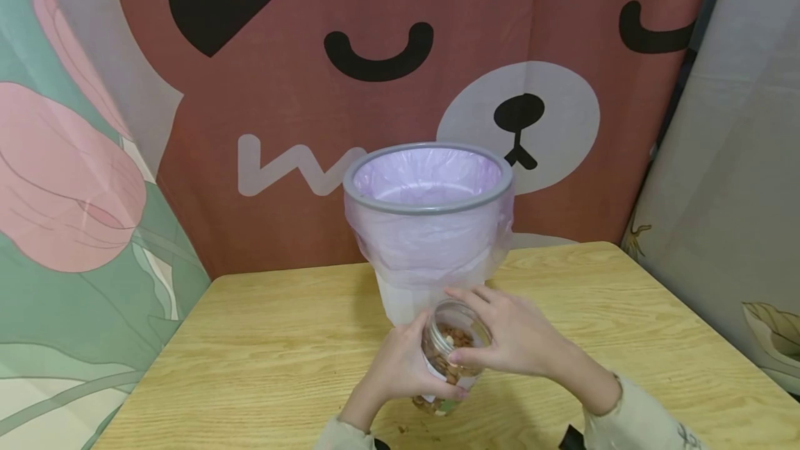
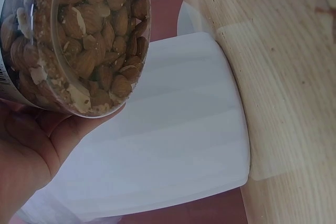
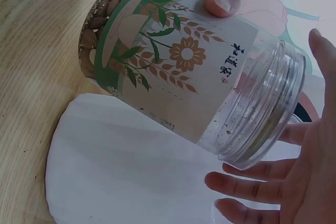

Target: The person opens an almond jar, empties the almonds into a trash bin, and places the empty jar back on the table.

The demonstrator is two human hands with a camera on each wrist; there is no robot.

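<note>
A clear plastic jar (image 3: 210, 82) of almonds (image 2: 89, 45) is held tilted above the table, in front of a white bin (image 1: 400, 297). My left hand (image 1: 400, 363) grips the jar's side, its thumb across the printed label (image 3: 173, 61). Around the jar's mouth, my right hand (image 1: 521, 335) has its fingers spread. In the right wrist view those fingers are fairly straight, close to the threaded neck; contact is hard to judge. Whether a clear lid covers the mouth, I cannot tell.
A purple bag (image 1: 431, 242) lines the bin and folds over beneath its grey rim (image 1: 428, 210). Wooden table (image 1: 281, 346) lies under the jar, with small crumbs near me. A bear-print curtain (image 1: 281, 89) hangs behind, and other printed cloths border both sides.
</note>
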